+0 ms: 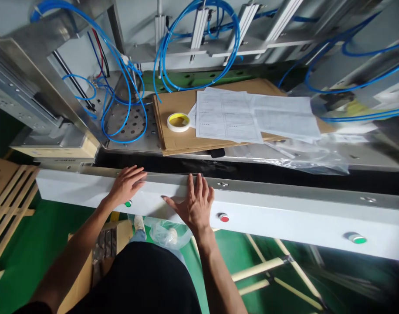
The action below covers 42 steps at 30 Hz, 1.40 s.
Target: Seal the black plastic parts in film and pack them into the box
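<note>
On the white front rail of the machine: left hand flat, fingers spread, gripping nothing, just above a green button; right hand likewise open and flat, empty, near a red button. Beyond the rail, on stacked cardboard sheets: tape roll beside printed papers.

Smooth, white-painted metal front panel, faintly glossy. Behind it lie matt brown corrugated cardboard sheets, white printed paper forms, crinkled clear plastic film, glossy blue plastic hoses, and perforated bare metal plate.
</note>
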### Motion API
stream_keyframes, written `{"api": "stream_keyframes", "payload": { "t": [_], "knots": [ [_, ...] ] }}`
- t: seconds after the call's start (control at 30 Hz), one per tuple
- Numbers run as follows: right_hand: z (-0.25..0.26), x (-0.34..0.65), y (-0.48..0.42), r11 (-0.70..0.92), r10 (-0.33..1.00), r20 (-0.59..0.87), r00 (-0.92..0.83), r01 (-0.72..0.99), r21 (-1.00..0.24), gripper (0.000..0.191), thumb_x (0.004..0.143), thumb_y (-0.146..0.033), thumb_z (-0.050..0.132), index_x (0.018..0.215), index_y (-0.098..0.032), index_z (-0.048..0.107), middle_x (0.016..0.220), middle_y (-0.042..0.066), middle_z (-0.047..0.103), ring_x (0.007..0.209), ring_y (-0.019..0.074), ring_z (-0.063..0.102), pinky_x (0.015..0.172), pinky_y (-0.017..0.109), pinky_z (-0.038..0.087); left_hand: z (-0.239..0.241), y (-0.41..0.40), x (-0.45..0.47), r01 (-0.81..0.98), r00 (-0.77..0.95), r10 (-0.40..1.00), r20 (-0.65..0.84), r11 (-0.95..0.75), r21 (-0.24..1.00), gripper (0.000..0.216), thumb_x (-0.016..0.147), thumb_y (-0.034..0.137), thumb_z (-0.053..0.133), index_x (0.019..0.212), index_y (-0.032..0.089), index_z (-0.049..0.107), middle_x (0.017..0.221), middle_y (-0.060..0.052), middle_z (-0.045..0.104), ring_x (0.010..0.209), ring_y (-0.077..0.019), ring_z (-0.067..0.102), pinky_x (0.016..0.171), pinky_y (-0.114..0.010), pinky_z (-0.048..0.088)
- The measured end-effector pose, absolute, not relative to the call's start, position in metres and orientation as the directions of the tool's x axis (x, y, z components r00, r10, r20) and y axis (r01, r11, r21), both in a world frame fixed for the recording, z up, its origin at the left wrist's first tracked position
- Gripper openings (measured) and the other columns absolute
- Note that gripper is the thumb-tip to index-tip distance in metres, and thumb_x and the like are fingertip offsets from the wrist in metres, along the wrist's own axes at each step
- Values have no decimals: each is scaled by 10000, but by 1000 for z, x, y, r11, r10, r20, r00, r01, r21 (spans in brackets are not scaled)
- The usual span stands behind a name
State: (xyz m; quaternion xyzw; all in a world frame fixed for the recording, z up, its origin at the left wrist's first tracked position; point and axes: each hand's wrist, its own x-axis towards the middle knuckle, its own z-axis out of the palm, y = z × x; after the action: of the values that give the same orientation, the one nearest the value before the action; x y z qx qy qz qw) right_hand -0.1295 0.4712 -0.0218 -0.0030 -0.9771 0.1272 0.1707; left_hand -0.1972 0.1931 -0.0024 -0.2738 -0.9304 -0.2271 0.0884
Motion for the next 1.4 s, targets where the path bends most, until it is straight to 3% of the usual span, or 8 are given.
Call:
{"api": "stream_keyframes", "payload": {
  "t": [0.13,0.23,0.37,0.6,0.87,1.0,1.1,1.4],
  "knots": [
    [-25,-131,472,971,76,315,-946,-2,-240,1167,890,-849,496,1642,8,246,1650,328,387,1562,452,262,1239,646,239,-5,189,-213,452,-892,345,292,708,543,162,944,287,712,1085,268,790,1271,-58,778,1282,-279,673,1157,-504,492],
    [-25,-131,474,973,82,300,-950,11,-232,1127,908,-812,499,1649,-6,235,1658,323,378,1567,446,263,1239,650,240,1,177,-226,354,-928,178,326,689,632,117,941,262,676,892,231,778,1014,-57,815,993,-241,754,932,-409,602],
    [-25,-132,477,974,93,295,-951,25,-226,1129,898,-808,518,1650,-13,240,1664,321,371,1574,455,245,1239,661,240,13,164,-224,314,-913,53,405,725,613,181,982,289,621,962,201,777,966,-84,806,912,-251,741,847,-405,602],
    [-25,-143,487,967,141,241,-960,81,-243,1189,871,-873,485,1644,-1,247,1663,341,355,1564,460,271,1243,685,231,6,190,-182,618,-780,550,298,751,232,381,1083,316,494,1406,219,673,1475,-83,678,1382,-297,602,1217,-532,429],
    [-18,-139,525,941,266,440,-858,131,-313,880,965,-725,481,1640,-173,358,1660,256,391,1540,467,316,1175,721,297,-6,190,-209,513,-858,489,154,823,244,463,1098,305,398,1502,194,595,1591,-104,571,1504,-280,507,1291,-545,353],
    [-17,-117,520,971,8,514,-858,-117,-210,693,1005,-574,540,1585,-204,455,1582,194,530,1522,382,400,1220,601,311,-1,191,-211,483,-875,452,175,838,253,507,1107,329,358,1552,164,535,1642,-116,506,1551,-285,444,1308,-559,317],
    [-26,-105,508,971,-96,430,-898,-179,-156,722,1004,-575,540,1609,-198,424,1627,185,492,1558,372,355,1239,586,289,3,192,-202,472,-876,427,223,853,224,571,1089,414,434,1597,154,472,1695,-138,419,1590,-314,373,1330,-584,252],
    [-37,-109,517,977,-31,349,-937,-102,-187,882,948,-660,611,1656,-204,347,1703,206,370,1596,407,245,1242,636,255,-3,192,-190,572,-817,573,69,787,233,953,818,554,844,1615,208,453,1729,-147,352,1621,-369,290,1337,-594,212]
  ]
}}
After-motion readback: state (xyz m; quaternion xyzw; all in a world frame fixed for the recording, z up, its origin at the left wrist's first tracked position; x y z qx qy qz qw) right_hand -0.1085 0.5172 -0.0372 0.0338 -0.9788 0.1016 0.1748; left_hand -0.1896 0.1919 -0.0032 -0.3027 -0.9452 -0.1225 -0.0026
